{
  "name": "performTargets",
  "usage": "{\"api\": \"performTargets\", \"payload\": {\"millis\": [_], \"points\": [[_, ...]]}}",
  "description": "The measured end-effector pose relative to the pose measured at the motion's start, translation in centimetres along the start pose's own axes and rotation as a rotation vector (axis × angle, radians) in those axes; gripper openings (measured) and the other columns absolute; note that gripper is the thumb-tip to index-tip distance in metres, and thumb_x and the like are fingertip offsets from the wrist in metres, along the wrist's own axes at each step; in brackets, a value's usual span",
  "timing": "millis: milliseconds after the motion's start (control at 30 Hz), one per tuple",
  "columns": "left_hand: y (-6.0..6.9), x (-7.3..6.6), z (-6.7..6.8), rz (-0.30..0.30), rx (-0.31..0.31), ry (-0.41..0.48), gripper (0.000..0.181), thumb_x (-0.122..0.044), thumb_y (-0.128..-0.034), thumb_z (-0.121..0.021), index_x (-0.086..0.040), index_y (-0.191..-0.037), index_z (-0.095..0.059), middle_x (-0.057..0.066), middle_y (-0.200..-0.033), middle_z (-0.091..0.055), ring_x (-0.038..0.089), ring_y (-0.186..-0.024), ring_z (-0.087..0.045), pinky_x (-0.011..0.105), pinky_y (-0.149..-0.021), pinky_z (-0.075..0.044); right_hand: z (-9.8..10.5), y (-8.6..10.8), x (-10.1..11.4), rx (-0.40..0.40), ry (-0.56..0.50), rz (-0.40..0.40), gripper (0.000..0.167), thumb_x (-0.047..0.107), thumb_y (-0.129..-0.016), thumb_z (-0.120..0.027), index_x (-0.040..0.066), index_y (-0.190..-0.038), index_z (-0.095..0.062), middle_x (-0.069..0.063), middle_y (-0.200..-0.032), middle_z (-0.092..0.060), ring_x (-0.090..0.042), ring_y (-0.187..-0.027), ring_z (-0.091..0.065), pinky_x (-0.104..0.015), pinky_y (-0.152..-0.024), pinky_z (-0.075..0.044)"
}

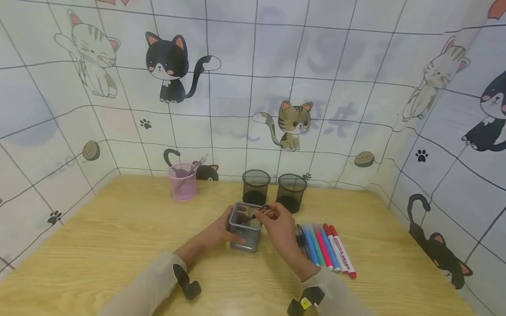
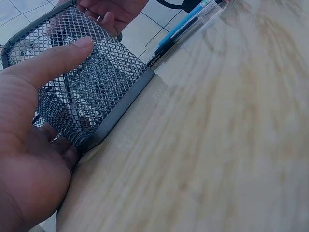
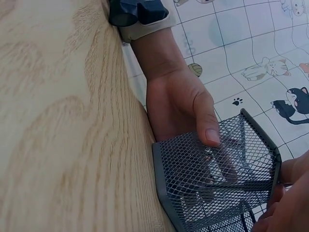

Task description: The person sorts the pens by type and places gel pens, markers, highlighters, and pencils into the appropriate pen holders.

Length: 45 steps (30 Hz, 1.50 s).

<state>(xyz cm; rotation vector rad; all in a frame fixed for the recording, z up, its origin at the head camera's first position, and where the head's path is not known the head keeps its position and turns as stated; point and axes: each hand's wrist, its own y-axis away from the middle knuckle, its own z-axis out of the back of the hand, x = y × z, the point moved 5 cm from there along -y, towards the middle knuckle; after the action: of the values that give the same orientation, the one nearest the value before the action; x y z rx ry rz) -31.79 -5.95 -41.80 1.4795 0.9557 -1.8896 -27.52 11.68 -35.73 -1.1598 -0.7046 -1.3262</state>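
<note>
A square grey mesh pen holder (image 1: pixel 245 239) stands upright on the table. My left hand (image 1: pixel 220 228) grips it from the left; in the left wrist view the thumb (image 2: pixel 63 60) lies along one mesh side and the other fingers reach round the far side. Above the holder's right rim, my right hand (image 1: pixel 280 224) pinches a slim dark item (image 1: pixel 249 218) with a shiny end, slanting down into the opening. Its exact kind cannot be made out. In the right wrist view, the right fingers (image 3: pixel 275 212) are at the holder's rim, partly cut off by the frame edge.
Several markers and pens (image 1: pixel 326 248) lie in a row right of my right hand. Two round black mesh holders (image 1: pixel 254 186) (image 1: pixel 291 193) stand behind the square one. A pink cup (image 1: pixel 184 184) with slender items stands at back left. Cat-patterned sheeting (image 1: pixel 237 87) borders the table.
</note>
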Motion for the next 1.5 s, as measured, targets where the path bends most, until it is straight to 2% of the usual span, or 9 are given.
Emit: {"api": "performTargets", "payload": {"millis": [233,400,567,833,933,1067,1167,1267,1500], "points": [[0.1,0.1,-0.1,0.038,0.003,0.031,0.089,-0.001,-0.0719,-0.081,-0.012,-0.141,-0.026,0.013,-0.136,-0.044,0.026,-0.126,-0.040,0.039,-0.108,-0.026,0.3,-0.2,-0.4,-0.033,-0.046,-0.015,0.041,0.031,-0.085,-0.073,0.004,-0.114,-0.061,-0.003,-0.083,-0.063,-0.016,-0.063,-0.049,-0.027,-0.052,-0.040],[0.2,-0.1,-0.3,0.023,0.015,0.055,0.091,-0.001,-0.0715,-0.081,-0.011,-0.142,-0.024,0.015,-0.136,-0.042,0.029,-0.124,-0.041,0.038,-0.105,-0.031,0.2,-0.9,-0.8,-0.024,-0.075,-0.022,0.039,0.035,-0.084,-0.073,0.007,-0.110,-0.063,-0.004,-0.083,-0.062,-0.015,-0.058,-0.045,-0.026,-0.049,-0.037],[0.2,-0.1,-0.3,0.021,0.010,0.088,0.092,0.001,-0.0702,-0.081,-0.011,-0.141,-0.024,0.015,-0.133,-0.046,0.029,-0.122,-0.044,0.036,-0.101,-0.037,0.1,-1.2,-0.9,-0.006,-0.115,-0.046,0.028,0.028,-0.084,-0.074,0.010,-0.105,-0.066,-0.005,-0.078,-0.059,-0.015,-0.057,-0.043,-0.026,-0.049,-0.037],[0.1,-0.2,-0.3,0.022,0.002,0.100,0.091,0.001,-0.0697,-0.081,-0.010,-0.140,-0.024,0.015,-0.132,-0.046,0.028,-0.121,-0.045,0.036,-0.102,-0.035,0.2,-1.1,-0.5,0.017,-0.118,-0.053,0.024,0.029,-0.085,-0.072,0.011,-0.099,-0.066,-0.004,-0.079,-0.060,-0.017,-0.062,-0.046,-0.028,-0.052,-0.037],[0.2,-0.2,-0.4,0.020,0.005,0.099,0.090,0.000,-0.0702,-0.081,-0.010,-0.140,-0.025,0.015,-0.132,-0.046,0.027,-0.121,-0.045,0.035,-0.102,-0.036,0.3,-1.0,-0.2,0.020,-0.092,-0.039,0.032,0.040,-0.084,-0.071,0.011,-0.096,-0.064,-0.005,-0.079,-0.059,-0.019,-0.064,-0.048,-0.030,-0.053,-0.039],[0.1,-0.2,-0.5,-0.003,0.016,0.114,0.089,0.001,-0.0710,-0.081,-0.008,-0.140,-0.024,0.016,-0.132,-0.047,0.028,-0.121,-0.045,0.035,-0.102,-0.036,0.3,-1.3,0.1,0.013,-0.039,-0.008,0.045,0.049,-0.084,-0.069,0.011,-0.105,-0.058,-0.006,-0.081,-0.059,-0.020,-0.060,-0.047,-0.032,-0.051,-0.040],[0.0,-0.2,-0.6,-0.009,0.021,0.116,0.089,0.001,-0.0712,-0.081,-0.007,-0.140,-0.024,0.017,-0.133,-0.047,0.028,-0.121,-0.045,0.035,-0.102,-0.036,0.5,-1.5,0.2,0.004,0.001,0.024,0.039,0.044,-0.087,-0.067,0.012,-0.108,-0.060,-0.007,-0.078,-0.061,-0.017,-0.053,-0.044,-0.029,-0.046,-0.037],[0.0,-0.2,-0.5,0.000,0.015,0.103,0.090,0.000,-0.0712,-0.081,-0.009,-0.141,-0.025,0.017,-0.134,-0.046,0.029,-0.121,-0.045,0.035,-0.102,-0.035,0.8,-1.3,0.4,-0.004,0.029,0.055,0.028,0.038,-0.088,-0.068,0.013,-0.102,-0.066,-0.005,-0.072,-0.061,-0.015,-0.049,-0.040,-0.027,-0.043,-0.033],[0.0,-0.2,-0.3,0.022,-0.006,0.094,0.093,-0.001,-0.0701,-0.082,-0.011,-0.142,-0.024,0.019,-0.135,-0.044,0.032,-0.122,-0.043,0.035,-0.102,-0.035,1.1,0.9,1.1,0.058,-0.027,0.095,0.020,0.033,-0.086,-0.072,0.015,-0.093,-0.066,-0.003,-0.070,-0.060,-0.013,-0.050,-0.041,-0.026,-0.045,-0.034]]}}
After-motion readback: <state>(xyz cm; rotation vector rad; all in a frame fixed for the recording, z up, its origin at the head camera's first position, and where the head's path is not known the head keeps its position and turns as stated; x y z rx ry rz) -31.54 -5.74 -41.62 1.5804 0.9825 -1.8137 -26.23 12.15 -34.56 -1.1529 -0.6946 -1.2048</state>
